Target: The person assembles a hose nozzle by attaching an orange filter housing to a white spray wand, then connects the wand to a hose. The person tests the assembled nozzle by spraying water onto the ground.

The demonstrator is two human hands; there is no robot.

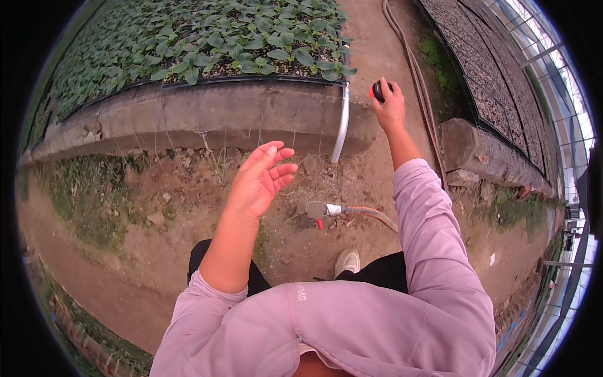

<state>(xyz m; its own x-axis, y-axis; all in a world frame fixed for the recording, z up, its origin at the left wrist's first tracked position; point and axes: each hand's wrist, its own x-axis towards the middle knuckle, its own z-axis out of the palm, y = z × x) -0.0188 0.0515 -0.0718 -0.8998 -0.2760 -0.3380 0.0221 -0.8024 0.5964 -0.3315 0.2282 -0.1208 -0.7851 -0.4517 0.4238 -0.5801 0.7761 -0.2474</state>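
Observation:
My right hand [389,112], with the arm stretched forward, is closed around a round black object with a red part [378,92]; its exact kind is not clear. That hand is over the dirt path, just right of a silver metal tube [342,122] at the corner of a raised bed. My left hand [259,176] hangs in the air before the bed's concrete wall [245,113]. Its fingers are loosely bent and apart, with nothing visible in them. Tray after tray of green seedlings [251,44] covers the bed beyond.
On the ground before my feet lies a hose fitting with a red lever [319,213], joined to a hose [370,211]. Long hoses [416,72] run along the path. A second raised bed [487,69] with dark trays stands at the right, ending in a concrete block [463,147].

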